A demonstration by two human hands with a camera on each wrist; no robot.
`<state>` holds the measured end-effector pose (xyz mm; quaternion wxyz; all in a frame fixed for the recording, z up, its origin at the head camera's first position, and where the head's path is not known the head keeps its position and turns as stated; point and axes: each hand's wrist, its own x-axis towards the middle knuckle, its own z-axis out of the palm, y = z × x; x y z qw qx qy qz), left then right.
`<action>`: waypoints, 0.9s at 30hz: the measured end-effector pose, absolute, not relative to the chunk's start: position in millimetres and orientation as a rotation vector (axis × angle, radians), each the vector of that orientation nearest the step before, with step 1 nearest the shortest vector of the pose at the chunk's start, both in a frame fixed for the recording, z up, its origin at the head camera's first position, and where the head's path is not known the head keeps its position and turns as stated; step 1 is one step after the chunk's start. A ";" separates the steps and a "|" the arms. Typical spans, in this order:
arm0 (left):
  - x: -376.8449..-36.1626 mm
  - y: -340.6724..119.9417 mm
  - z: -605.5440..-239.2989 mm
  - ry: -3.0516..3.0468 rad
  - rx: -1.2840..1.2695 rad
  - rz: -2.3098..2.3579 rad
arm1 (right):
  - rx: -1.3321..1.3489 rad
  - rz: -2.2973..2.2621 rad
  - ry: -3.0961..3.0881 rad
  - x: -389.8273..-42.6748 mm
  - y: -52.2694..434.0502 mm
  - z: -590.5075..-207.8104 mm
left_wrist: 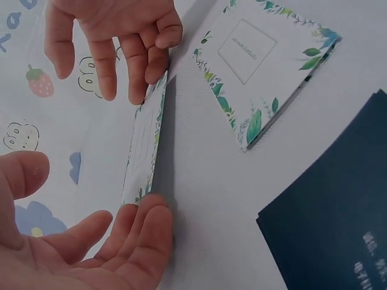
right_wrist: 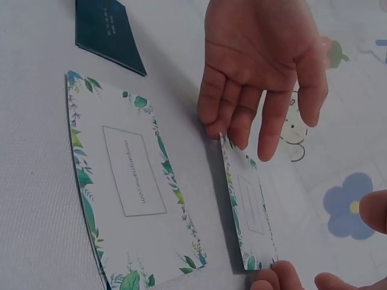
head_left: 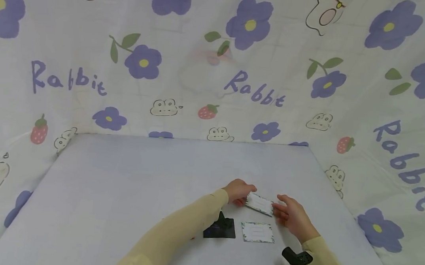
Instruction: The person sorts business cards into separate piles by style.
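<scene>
A small white card with a leafy border [head_left: 260, 203] stands on its long edge on the table, between my two hands. My left hand [head_left: 238, 191] touches one short end with nearly straight fingertips [left_wrist: 142, 220], thumb held apart. My right hand [head_left: 290, 215] touches the other end with its fingertips [left_wrist: 151, 66], thumb also clear. In the right wrist view the card [right_wrist: 248, 211] runs from my left hand [right_wrist: 260, 78] down to my right fingertips [right_wrist: 281, 279]. Neither hand wraps round the card [left_wrist: 145, 145].
A matching floral card, or a thin stack of them [head_left: 258, 232], lies flat just in front of the hands [left_wrist: 266, 66] [right_wrist: 127, 181]. A dark blue card [head_left: 220, 229] lies to its left [left_wrist: 338, 223] [right_wrist: 109, 30]. A cloth printed with flowers and "Rabbit" [head_left: 214, 89] walls in the pale table [head_left: 125, 176].
</scene>
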<state>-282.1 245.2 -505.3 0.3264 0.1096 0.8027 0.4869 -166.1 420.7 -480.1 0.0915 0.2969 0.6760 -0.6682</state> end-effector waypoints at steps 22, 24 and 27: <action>-250.3 195.3 -493.5 1.713 0.305 1.507 | 0.688 -1.978 2.045 -148.3 414.1 -469.9; -245.6 189.6 -490.8 1.683 0.301 1.514 | 0.657 -1.948 2.057 -144.5 413.2 -468.1; -237.0 183.0 -485.2 1.672 0.277 1.516 | 0.628 -1.909 2.075 -140.1 411.1 -465.8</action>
